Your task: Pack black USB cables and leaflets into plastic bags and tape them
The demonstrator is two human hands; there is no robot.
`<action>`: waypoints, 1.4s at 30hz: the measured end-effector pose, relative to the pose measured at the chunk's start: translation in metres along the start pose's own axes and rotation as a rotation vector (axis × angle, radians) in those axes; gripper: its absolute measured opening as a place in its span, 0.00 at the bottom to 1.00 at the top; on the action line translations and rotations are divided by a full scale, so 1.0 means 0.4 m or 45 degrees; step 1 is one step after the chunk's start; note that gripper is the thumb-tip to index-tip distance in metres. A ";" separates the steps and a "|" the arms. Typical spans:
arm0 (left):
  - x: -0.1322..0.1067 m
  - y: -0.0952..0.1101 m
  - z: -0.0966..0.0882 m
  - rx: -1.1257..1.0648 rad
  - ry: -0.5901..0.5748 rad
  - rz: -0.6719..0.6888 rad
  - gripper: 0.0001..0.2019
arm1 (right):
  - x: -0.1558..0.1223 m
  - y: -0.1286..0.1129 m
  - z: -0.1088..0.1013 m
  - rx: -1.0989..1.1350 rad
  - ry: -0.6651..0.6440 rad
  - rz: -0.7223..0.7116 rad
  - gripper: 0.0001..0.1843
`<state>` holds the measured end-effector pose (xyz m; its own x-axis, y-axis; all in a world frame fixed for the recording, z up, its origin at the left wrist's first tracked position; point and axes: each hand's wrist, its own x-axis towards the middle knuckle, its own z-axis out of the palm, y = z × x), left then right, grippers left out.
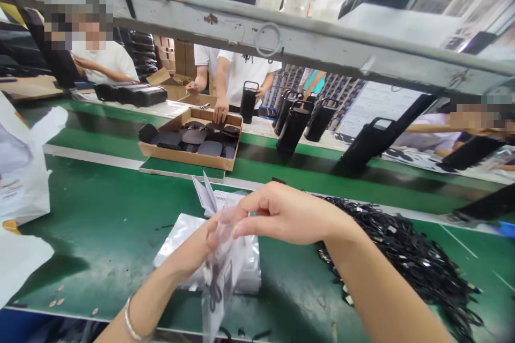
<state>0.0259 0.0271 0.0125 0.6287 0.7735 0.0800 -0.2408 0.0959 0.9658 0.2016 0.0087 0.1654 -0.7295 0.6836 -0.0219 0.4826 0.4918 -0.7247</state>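
Observation:
Between my hands hangs a clear plastic bag with a coiled black cable and white paper inside. My right hand pinches its top edge from above. My left hand, below a bracelet on the wrist, grips the same bag near its top; its fingers are partly hidden behind the plastic. Under and behind the bag lies a stack of clear plastic bags on the green table. Just past my hands are folded printed leaflets. To the right of my right hand spreads a heap of black cables.
A cardboard tray of dark flat pieces stands across the table, a co-worker's hand in it. Black speakers with handles stand beyond. A white sack is at left. A metal shelf beam crosses overhead.

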 end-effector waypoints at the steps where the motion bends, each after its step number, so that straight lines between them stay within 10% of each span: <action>1: 0.000 -0.007 0.005 -0.054 -0.076 -0.010 0.40 | -0.008 0.002 -0.004 -0.028 -0.030 0.002 0.11; 4: -0.003 -0.028 0.021 -0.203 -0.187 -0.048 0.35 | -0.040 0.024 -0.002 -0.071 -0.066 0.029 0.11; 9: -0.006 -0.044 0.031 0.002 0.143 -0.039 0.17 | -0.100 0.075 0.028 0.000 0.007 0.059 0.07; 14: -0.013 -0.032 0.040 0.343 0.468 -0.063 0.18 | -0.132 0.145 0.107 0.043 0.536 0.267 0.07; 18: -0.020 -0.033 0.041 0.529 0.572 -0.047 0.20 | -0.117 0.202 0.202 0.334 0.779 0.473 0.30; 21: -0.020 -0.040 0.040 0.606 0.537 -0.001 0.16 | -0.094 0.223 0.253 0.431 0.844 0.558 0.09; 27: -0.013 -0.036 0.026 0.671 0.535 -0.026 0.11 | -0.089 0.240 0.265 0.383 0.958 0.395 0.09; 34: -0.005 0.003 0.012 0.001 0.463 -0.232 0.26 | -0.108 0.269 0.270 -0.019 0.929 0.081 0.18; 37: 0.001 -0.005 0.020 0.265 0.418 -0.290 0.24 | -0.110 0.270 0.277 -0.240 0.900 -0.042 0.18; 42: 0.000 -0.031 0.045 0.461 0.491 -0.302 0.16 | -0.110 0.288 0.248 -0.058 1.311 0.597 0.14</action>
<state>0.0421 0.0146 0.0050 0.3036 0.9359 -0.1787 0.1844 0.1263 0.9747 0.2413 -0.0182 0.0145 0.2641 0.9141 0.3077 0.6361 0.0748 -0.7680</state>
